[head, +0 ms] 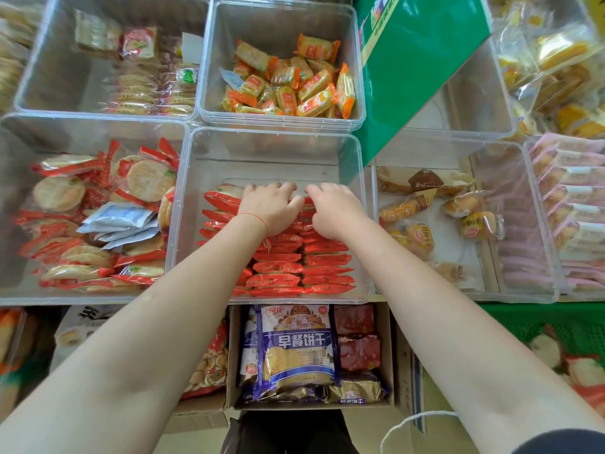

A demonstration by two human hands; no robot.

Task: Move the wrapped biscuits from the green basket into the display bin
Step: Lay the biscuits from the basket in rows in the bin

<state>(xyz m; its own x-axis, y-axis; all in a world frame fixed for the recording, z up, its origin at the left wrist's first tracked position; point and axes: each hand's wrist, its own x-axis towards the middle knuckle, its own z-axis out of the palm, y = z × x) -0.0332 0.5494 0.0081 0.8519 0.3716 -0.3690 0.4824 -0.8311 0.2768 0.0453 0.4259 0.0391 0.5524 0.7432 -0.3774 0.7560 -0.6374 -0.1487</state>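
A clear plastic display bin sits at the centre, its near half filled with rows of red-wrapped biscuits standing on edge. Both hands are inside it at the far end of the rows. My left hand lies palm down on the left rows, fingers curled over the packets. My right hand presses on the right rows beside it, fingers bent around the end packets. The green basket shows at the lower right edge, with a few more red-wrapped biscuits in it.
Clear bins surround the centre one: round red-wrapped crackers on the left, orange packets behind, small cakes on the right. A green carton leans at the upper right. A cardboard box of biscuit bags sits below the shelf.
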